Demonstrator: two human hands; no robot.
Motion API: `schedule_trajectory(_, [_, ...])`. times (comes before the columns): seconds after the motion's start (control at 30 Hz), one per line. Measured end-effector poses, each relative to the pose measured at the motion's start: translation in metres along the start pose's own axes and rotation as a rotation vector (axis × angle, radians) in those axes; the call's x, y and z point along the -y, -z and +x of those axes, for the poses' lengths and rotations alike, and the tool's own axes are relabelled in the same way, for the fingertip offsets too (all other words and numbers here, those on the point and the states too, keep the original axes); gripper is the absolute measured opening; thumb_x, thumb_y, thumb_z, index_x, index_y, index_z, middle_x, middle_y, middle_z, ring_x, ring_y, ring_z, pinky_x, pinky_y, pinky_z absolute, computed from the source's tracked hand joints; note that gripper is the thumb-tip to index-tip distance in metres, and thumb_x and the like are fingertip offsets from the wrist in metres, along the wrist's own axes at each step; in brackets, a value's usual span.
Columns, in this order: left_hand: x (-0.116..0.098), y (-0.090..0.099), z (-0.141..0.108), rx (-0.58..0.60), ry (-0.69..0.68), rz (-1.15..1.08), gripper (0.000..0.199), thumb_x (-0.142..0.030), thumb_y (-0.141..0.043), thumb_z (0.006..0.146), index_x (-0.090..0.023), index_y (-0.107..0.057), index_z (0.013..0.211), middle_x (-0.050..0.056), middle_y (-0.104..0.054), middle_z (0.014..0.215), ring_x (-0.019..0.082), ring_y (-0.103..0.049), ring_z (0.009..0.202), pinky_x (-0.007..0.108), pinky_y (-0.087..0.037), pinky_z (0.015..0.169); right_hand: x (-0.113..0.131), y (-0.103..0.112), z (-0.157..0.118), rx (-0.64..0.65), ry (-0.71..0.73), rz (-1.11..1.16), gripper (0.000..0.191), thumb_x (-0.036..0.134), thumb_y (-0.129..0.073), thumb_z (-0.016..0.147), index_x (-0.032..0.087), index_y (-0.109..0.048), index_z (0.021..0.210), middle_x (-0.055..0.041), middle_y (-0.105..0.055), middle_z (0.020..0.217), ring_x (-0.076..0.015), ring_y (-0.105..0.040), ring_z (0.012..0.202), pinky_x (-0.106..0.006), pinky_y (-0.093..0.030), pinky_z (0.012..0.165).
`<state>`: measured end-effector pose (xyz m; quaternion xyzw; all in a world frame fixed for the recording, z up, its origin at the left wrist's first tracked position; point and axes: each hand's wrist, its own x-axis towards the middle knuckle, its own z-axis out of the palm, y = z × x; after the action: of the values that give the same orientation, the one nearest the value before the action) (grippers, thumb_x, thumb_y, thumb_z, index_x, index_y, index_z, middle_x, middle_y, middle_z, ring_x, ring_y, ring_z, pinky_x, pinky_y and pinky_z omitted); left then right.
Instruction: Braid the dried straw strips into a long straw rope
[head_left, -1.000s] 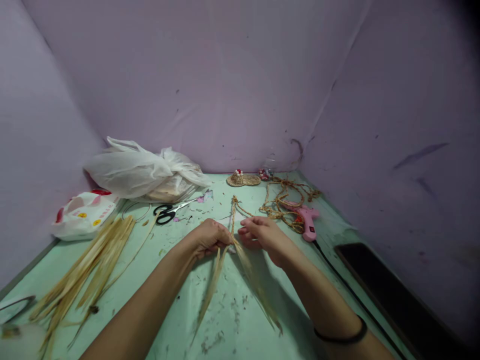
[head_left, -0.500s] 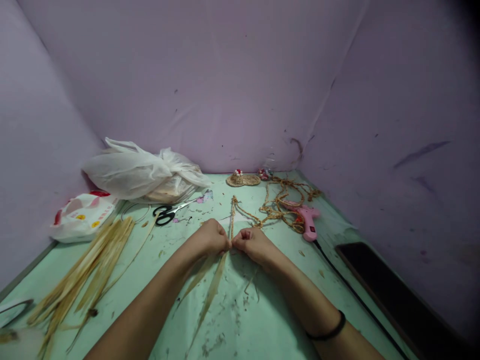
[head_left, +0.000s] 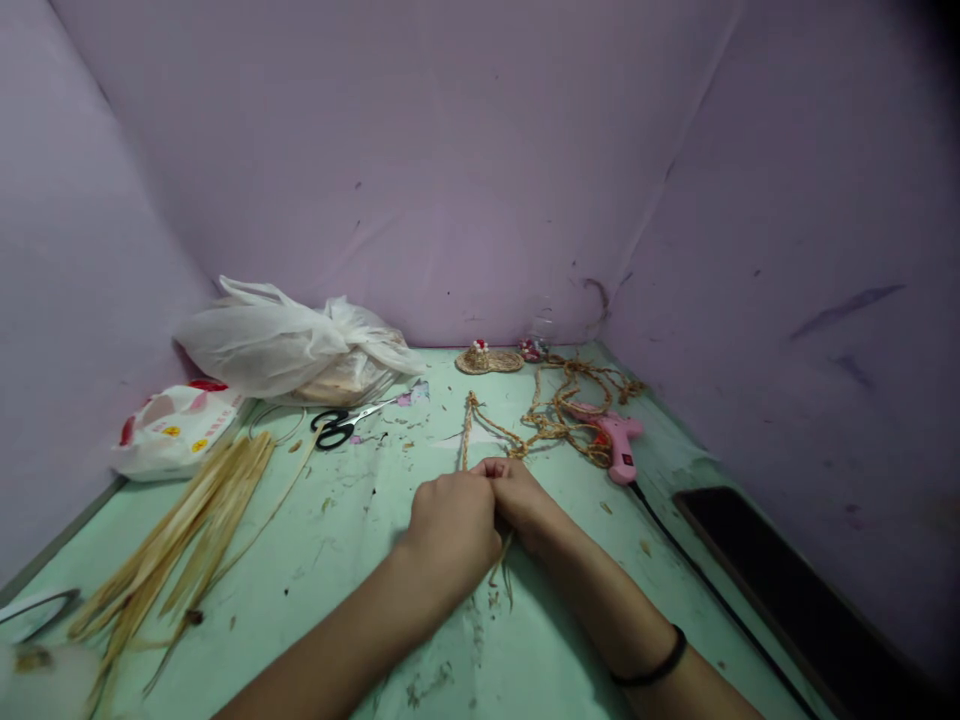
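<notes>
A braided straw cord (head_left: 466, 430) runs down the middle of the green table and passes under my fingers. My left hand (head_left: 456, 525) is closed, back up, and laps over the fingertips of my right hand (head_left: 517, 497). The right hand is closed too, pinching at the lower end of the braid. Loose strand ends (head_left: 507, 570) stick out below the hands. The rest of the cord (head_left: 551, 425) lies tangled beyond the right hand, touching a pink glue gun (head_left: 619, 450). What exactly the left fingers grip is hidden.
Scissors (head_left: 335, 430), a bundle of flat straw strips (head_left: 180, 530), a white plastic bag (head_left: 277, 345) and a printed packet (head_left: 176, 435) lie at left. A small woven slipper (head_left: 491, 361) sits at the back. A dark phone-like slab (head_left: 780, 580) and a black cable (head_left: 697, 575) are at right.
My left hand has moved right and turned over, from beside the right fingertips to across them. Its long strands are now out of sight. The right hand has barely moved.
</notes>
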<state>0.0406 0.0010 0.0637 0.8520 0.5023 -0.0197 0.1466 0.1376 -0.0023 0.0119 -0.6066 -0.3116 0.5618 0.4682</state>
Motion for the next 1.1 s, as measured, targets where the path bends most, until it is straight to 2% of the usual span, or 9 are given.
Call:
schedule_trajectory(0.13, [0.027, 0.014, 0.019, 0.019, 0.092, -0.329, 0.021, -0.027, -0.049, 0.067, -0.012, -0.06, 0.059, 0.007, -0.057, 0.055, 0.015, -0.053, 0.05, 0.024, -0.036, 0.048, 0.005, 0.003, -0.003, 0.133, -0.007, -0.019, 0.007, 0.015, -0.052, 0.057, 0.013, -0.05, 0.05, 0.0074, -0.036, 0.033, -0.0024, -0.023, 0.031, -0.019, -0.014, 0.035])
schedule_trajectory(0.23, [0.037, 0.013, 0.028, 0.213, 0.226, -0.752, 0.016, -0.022, -0.047, 0.068, -0.012, -0.058, 0.064, 0.001, -0.05, 0.044, 0.009, -0.042, 0.035, 0.02, -0.031, 0.038, 0.01, 0.007, -0.005, 0.185, -0.005, -0.025, 0.011, 0.019, -0.054, 0.06, 0.014, -0.05, 0.052, 0.008, -0.036, 0.034, -0.0016, -0.02, 0.029, -0.019, -0.01, 0.034])
schedule_trajectory(0.3, [0.037, 0.007, 0.03, 0.366, 0.228, -0.973, 0.014, -0.021, -0.049, 0.066, -0.011, -0.056, 0.061, 0.0, -0.049, 0.044, 0.007, -0.04, 0.033, 0.018, -0.029, 0.036, 0.011, 0.009, -0.005, 0.211, 0.004, -0.031, 0.009, 0.02, -0.056, 0.06, 0.014, -0.051, 0.056, 0.0059, -0.044, 0.04, -0.0018, -0.025, 0.03, -0.019, -0.012, 0.034])
schedule_trajectory(0.37, [0.034, 0.002, 0.031, 0.445, 0.199, -1.105, 0.012, -0.019, -0.051, 0.064, -0.01, -0.054, 0.057, 0.001, -0.05, 0.045, 0.006, -0.041, 0.034, 0.018, -0.03, 0.035, 0.01, 0.013, -0.003, 0.243, 0.014, -0.065, 0.007, 0.019, -0.056, 0.06, 0.013, -0.053, 0.061, 0.0038, -0.051, 0.047, -0.0023, -0.028, 0.032, -0.019, -0.013, 0.034])
schedule_trajectory(0.43, [0.032, -0.003, 0.032, 0.429, 0.225, -1.104, 0.01, -0.016, -0.051, 0.061, -0.01, -0.053, 0.053, 0.0, -0.047, 0.041, 0.007, -0.04, 0.032, 0.018, -0.031, 0.034, 0.008, 0.016, 0.0, 0.253, 0.048, -0.135, 0.006, 0.017, -0.055, 0.059, 0.013, -0.054, 0.064, 0.0024, -0.054, 0.051, -0.0032, -0.033, 0.036, -0.018, -0.018, 0.036])
schedule_trajectory(0.57, [0.032, -0.013, 0.037, 0.299, 0.302, -0.826, 0.014, -0.014, -0.047, 0.058, -0.015, -0.043, 0.044, -0.003, -0.036, 0.028, 0.009, -0.033, 0.025, 0.021, -0.026, 0.03, 0.004, 0.02, 0.005, 0.189, 0.232, -0.468, 0.002, 0.013, -0.052, 0.059, 0.013, -0.054, 0.061, -0.0001, -0.056, 0.053, -0.0078, -0.044, 0.047, -0.018, -0.029, 0.044])
schedule_trajectory(0.7, [0.036, -0.019, 0.041, 0.212, 0.231, -0.734, 0.01, -0.012, -0.047, 0.051, -0.015, -0.042, 0.042, -0.007, -0.025, 0.025, 0.006, -0.025, 0.025, 0.019, -0.015, 0.03, 0.009, 0.017, -0.002, 0.07, 0.437, -0.888, 0.012, 0.015, -0.05, 0.062, 0.014, -0.061, 0.064, -0.0028, -0.059, 0.056, -0.0107, -0.047, 0.051, -0.021, -0.028, 0.046])
schedule_trajectory(0.9, [0.027, -0.006, 0.032, 0.205, 0.322, -0.849, 0.014, -0.01, -0.046, 0.049, -0.015, -0.038, 0.039, -0.007, -0.025, 0.026, 0.004, -0.021, 0.027, 0.019, -0.012, 0.032, 0.028, 0.005, -0.026, -0.159, 0.32, -1.147, 0.015, 0.02, -0.052, 0.062, 0.017, -0.067, 0.064, -0.0098, -0.064, 0.062, -0.0169, -0.053, 0.055, -0.025, -0.026, 0.047])
schedule_trajectory(1.1, [0.03, 0.0, 0.029, 0.286, 0.341, -0.964, 0.018, -0.012, -0.044, 0.049, -0.016, -0.034, 0.035, -0.005, -0.026, 0.025, 0.005, -0.022, 0.025, 0.019, -0.012, 0.031, 0.03, -0.018, -0.044, -0.113, 0.322, -1.308, 0.02, 0.02, -0.051, 0.067, 0.015, -0.07, 0.072, -0.0156, -0.065, 0.07, -0.0206, -0.056, 0.057, -0.027, -0.024, 0.047])
